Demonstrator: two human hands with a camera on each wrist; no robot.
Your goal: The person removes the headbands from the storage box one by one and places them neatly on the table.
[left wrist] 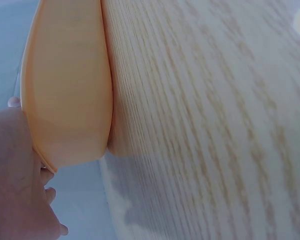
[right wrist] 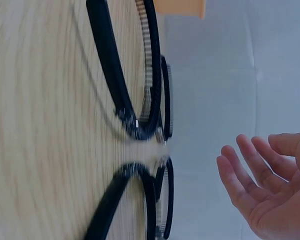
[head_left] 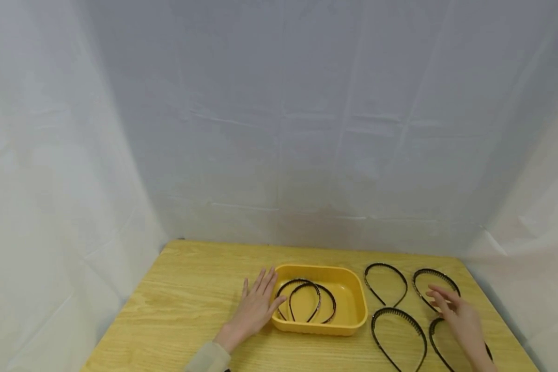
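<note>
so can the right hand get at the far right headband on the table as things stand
Probably yes: the right hand is open and hovers just over that far right headband, with nothing lying between them; the yellow tray sits off to the side.

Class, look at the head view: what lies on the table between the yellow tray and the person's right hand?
In the head view, two black headbands lie between the yellow tray and the right hand: the far one and the near one, both flat on the wooden table.

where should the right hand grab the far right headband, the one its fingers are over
Probably at the arched top of the far-right headband, coming down from above. It lies flat on the table, apart from its neighbours, so thumb and finger can pinch the thin band across its width there. The right hand hovers open above it; the open ends near the wrist would flex.
</note>
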